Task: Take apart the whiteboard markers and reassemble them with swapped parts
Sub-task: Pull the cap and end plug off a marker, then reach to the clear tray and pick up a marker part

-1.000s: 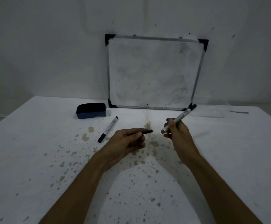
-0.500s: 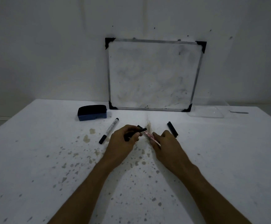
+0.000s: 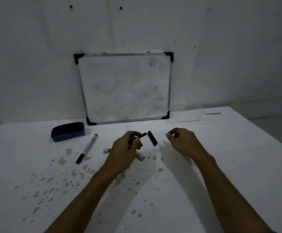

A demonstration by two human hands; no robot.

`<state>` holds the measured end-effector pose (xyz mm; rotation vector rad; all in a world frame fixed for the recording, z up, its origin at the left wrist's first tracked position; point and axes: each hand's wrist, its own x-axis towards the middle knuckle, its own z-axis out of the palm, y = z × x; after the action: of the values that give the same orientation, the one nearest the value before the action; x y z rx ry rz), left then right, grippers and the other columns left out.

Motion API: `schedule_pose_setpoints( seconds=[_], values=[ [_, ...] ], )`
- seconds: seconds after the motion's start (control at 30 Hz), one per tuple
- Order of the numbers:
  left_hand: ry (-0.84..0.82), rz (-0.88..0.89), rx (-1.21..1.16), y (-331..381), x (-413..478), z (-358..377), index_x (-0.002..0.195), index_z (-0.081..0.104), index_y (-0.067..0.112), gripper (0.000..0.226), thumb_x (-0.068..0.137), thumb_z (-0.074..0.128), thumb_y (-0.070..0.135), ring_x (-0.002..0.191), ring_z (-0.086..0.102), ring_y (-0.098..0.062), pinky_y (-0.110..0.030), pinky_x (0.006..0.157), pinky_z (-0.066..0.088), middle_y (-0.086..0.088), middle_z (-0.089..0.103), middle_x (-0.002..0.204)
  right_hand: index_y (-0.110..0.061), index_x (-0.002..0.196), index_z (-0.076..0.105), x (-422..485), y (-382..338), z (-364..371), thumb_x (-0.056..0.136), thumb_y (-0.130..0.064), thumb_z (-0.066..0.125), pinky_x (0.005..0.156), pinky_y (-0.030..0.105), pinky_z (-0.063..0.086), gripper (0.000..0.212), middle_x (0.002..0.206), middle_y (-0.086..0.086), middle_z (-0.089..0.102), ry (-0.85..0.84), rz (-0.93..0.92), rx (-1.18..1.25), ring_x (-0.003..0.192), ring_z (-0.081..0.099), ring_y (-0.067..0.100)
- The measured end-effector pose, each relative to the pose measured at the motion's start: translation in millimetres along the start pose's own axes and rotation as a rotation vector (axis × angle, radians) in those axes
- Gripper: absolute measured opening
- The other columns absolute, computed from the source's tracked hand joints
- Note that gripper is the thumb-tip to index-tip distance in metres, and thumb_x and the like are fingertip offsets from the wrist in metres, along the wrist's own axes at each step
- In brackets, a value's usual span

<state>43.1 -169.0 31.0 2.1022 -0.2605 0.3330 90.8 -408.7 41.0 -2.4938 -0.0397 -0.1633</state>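
My left hand [image 3: 126, 151] is shut on a short black marker part [image 3: 139, 136] whose end sticks out past the fingers to the right. A white marker barrel [image 3: 140, 156] lies on the table under that hand, mostly hidden, with an end [image 3: 107, 150] showing at the left. A loose black cap [image 3: 152, 138] lies just right of the held part. My right hand [image 3: 181, 142] hovers right of the cap, fingers curled and apart, holding nothing. A whole capped marker [image 3: 87, 148] lies to the left.
A blue and black eraser [image 3: 68, 132] sits at the back left. A small whiteboard [image 3: 126, 88] leans on the wall behind. A clear plastic lid [image 3: 184, 116] and a thin grey object [image 3: 212, 113] lie at the back right. The white table [image 3: 229, 165] is stained with brown spots.
My right hand laid the white barrel on the table, let go and moved right, empty. The black cap came to rest on the table. My left hand kept its black part.
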Motion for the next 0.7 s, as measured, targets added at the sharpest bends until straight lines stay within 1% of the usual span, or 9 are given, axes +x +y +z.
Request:
schedule_pose_setpoints(
  seconds=[0.07,0.13,0.2,0.27,0.33,0.43,0.5,0.57,0.7],
  values=[
    [-0.058,0.045,0.047,16,24,11,0.121,0.064,0.019,0.020,0.107,0.050,0.023,0.084,0.071,0.000,-0.004,0.070,0.048,0.012,0.075,0.092,-0.015,0.119,0.071,13,30,-12,0.098,-0.039,0.062,0.080,0.029,0.048,0.033,0.110,0.009,0.069,0.064,0.051,-0.049,0.092,0.063,0.021],
    [-0.086,0.114,0.072,32,54,26,0.118,0.063,0.018,0.019,0.107,0.049,0.024,0.088,0.071,-0.002,-0.008,0.073,0.049,0.013,0.076,0.095,-0.015,0.125,0.066,26,59,-23,0.096,-0.042,0.063,0.093,0.038,0.050,0.039,0.123,0.014,0.062,0.111,0.102,-0.123,0.111,0.063,0.031],
    [-0.106,0.153,0.091,47,87,44,0.115,0.061,0.016,0.019,0.108,0.049,0.028,0.084,0.072,-0.009,-0.021,0.072,0.054,0.010,0.078,0.098,-0.013,0.135,0.059,37,84,-32,0.096,-0.047,0.061,0.105,0.044,0.042,0.052,0.137,0.017,0.055,0.113,0.155,-0.227,0.126,0.053,0.036],
    [-0.119,0.160,0.132,60,121,62,0.112,0.061,0.014,0.018,0.107,0.051,0.028,0.080,0.069,-0.004,-0.014,0.068,0.051,0.005,0.078,0.101,-0.010,0.140,0.054,46,104,-36,0.095,-0.054,0.058,0.109,0.046,0.035,0.063,0.144,0.017,0.050,0.138,0.197,-0.284,0.131,0.047,0.037],
    [-0.132,0.185,0.202,70,153,81,0.112,0.064,0.011,0.020,0.105,0.055,0.027,0.083,0.068,-0.005,-0.012,0.071,0.052,0.000,0.077,0.103,-0.008,0.137,0.056,52,118,-32,0.094,-0.058,0.056,0.111,0.046,0.032,0.066,0.144,0.016,0.051,0.207,0.188,-0.294,0.132,0.047,0.037],
    [-0.155,0.250,0.367,81,198,112,0.114,0.070,0.009,0.023,0.103,0.059,0.027,0.095,0.070,-0.022,-0.036,0.083,0.057,-0.009,0.074,0.109,-0.008,0.131,0.059,60,131,-23,0.093,-0.059,0.055,0.108,0.046,0.034,0.064,0.137,0.014,0.056,0.269,0.145,-0.321,0.127,0.051,0.035],
    [-0.187,0.264,0.429,85,223,135,0.113,0.073,0.008,0.023,0.101,0.063,0.025,0.097,0.069,-0.026,-0.040,0.087,0.057,-0.011,0.074,0.109,-0.008,0.127,0.061,64,135,-20,0.091,-0.059,0.055,0.106,0.046,0.036,0.062,0.131,0.014,0.058,0.294,0.137,-0.321,0.123,0.052,0.034],
    [-0.218,0.246,0.486,88,245,160,0.110,0.076,0.009,0.021,0.098,0.066,0.023,0.096,0.070,-0.025,-0.039,0.087,0.058,-0.010,0.075,0.107,-0.009,0.125,0.061,67,139,-19,0.089,-0.060,0.053,0.105,0.046,0.037,0.063,0.128,0.013,0.058,0.316,0.130,-0.326,0.122,0.052,0.033],
    [-0.287,0.118,0.577,78,275,201,0.106,0.079,0.009,0.020,0.093,0.074,0.023,0.090,0.071,-0.025,-0.030,0.074,0.053,-0.012,0.078,0.103,-0.010,0.127,0.059,69,141,-16,0.088,-0.063,0.046,0.106,0.046,0.036,0.067,0.130,0.012,0.056,0.325,0.126,-0.329,0.123,0.050,0.032]
  ],
)
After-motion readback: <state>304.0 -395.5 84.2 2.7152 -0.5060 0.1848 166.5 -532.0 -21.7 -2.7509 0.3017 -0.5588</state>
